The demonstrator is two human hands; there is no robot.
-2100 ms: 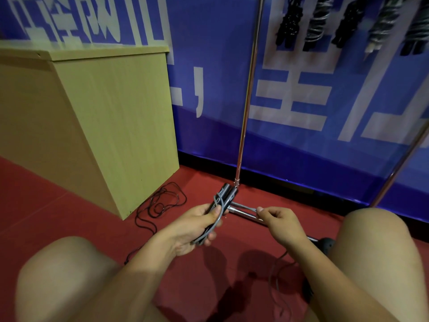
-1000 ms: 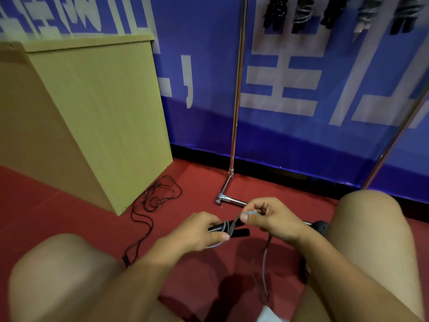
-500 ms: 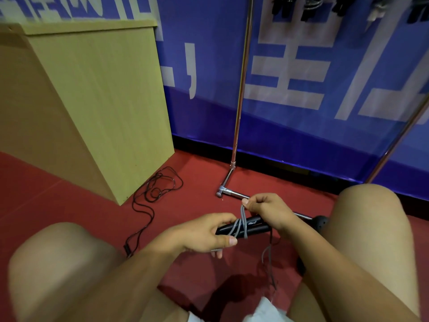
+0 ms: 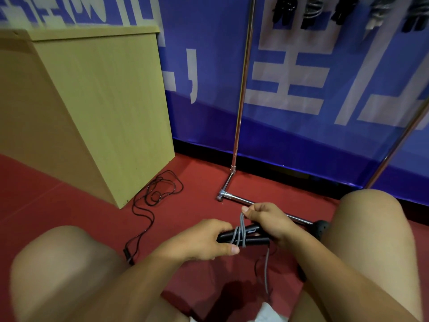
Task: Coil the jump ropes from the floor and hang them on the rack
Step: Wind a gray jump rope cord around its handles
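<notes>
Two hands meet low between the person's bare knees, both on one jump rope. The left hand (image 4: 204,240) grips the near ends of the two black handles (image 4: 251,235), fingers curled round them. The right hand (image 4: 267,219) closes over their far ends and pinches the grey cord (image 4: 241,231) between thumb and forefinger, drawing it upward. That cord makes about three or four turns around the pair of handles; the exact count is hard to read. The handles lie side by side, roughly level, long axis running left to right and tilted slightly up toward the right. One loose length of grey cord hangs down below them toward the red floor (image 4: 197,182).

A second rope, thin and black (image 4: 157,194), lies in a loose tangle on the floor to the left, beside the corner of one wooden cabinet (image 4: 104,101). The metal rack (image 4: 240,101) stands just beyond the hands, its base bar on the floor. About five coiled ropes (image 4: 311,10) hang at the top edge, blurred.
</notes>
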